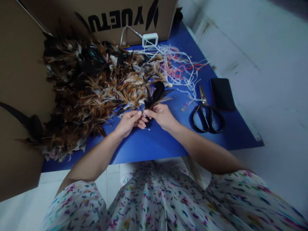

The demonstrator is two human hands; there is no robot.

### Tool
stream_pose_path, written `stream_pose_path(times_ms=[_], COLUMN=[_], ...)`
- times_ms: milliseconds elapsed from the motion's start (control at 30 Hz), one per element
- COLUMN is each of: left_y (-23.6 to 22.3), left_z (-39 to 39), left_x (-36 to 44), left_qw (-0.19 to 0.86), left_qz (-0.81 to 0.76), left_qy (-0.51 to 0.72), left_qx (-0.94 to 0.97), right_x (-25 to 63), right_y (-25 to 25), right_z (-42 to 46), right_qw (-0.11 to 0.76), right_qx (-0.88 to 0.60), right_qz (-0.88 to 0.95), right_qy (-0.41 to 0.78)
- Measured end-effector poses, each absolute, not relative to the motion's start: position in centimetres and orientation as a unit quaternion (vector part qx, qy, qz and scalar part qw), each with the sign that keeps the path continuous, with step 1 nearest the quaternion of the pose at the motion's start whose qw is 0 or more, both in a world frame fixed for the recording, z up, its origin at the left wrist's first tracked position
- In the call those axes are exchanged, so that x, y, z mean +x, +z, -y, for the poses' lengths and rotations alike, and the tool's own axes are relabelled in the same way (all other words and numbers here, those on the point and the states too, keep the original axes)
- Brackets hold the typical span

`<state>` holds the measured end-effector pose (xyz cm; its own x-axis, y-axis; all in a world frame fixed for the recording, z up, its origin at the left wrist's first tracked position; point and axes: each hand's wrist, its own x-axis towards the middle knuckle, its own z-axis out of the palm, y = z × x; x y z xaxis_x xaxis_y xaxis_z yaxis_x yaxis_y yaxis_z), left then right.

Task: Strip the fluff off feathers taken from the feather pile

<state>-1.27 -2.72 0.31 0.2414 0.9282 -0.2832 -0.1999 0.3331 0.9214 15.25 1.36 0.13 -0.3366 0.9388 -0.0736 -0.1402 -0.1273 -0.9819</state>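
My left hand (131,121) and my right hand (162,116) meet fingertip to fingertip near the front of the blue table. Between my right thumb and fingers are the quill ends of a dark feather (157,92), whose black curled vane points away from me. My left thumb and index finger pinch at the same spot; what sits between them is too small to make out. Just beyond and to the left spreads a big pile of brown and black feathers (96,86).
Black-handled scissors (209,118) and a dark flat wallet-like object (222,93) lie at the right. Tangled white and red strings (179,65) are behind, near a small white device (149,40). Cardboard boxes (130,22) stand at the back and left of the blue table (149,147).
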Motion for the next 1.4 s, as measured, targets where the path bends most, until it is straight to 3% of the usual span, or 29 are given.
stream_pose_path(times_ms=[867,1200,1400], left_y=[1.1,0.7,0.2], left_z=[2.6,2.7,2.9], left_x=[-1.5,-1.3,-1.0], left_qw=[0.758,0.731,0.690], left_qz=[-0.424,-0.424,-0.426], left_qy=[0.373,0.399,0.440], left_qx=[0.327,0.356,0.385], right_x=[16.3,16.6,16.2], right_y=[0.1,1.2,1.0], right_z=[-1.6,-1.7,-1.0], right_qw=[0.404,0.378,0.414], right_qx=[-0.324,-0.321,-0.366], right_qz=[0.620,0.643,0.613], right_qy=[0.589,0.583,0.565])
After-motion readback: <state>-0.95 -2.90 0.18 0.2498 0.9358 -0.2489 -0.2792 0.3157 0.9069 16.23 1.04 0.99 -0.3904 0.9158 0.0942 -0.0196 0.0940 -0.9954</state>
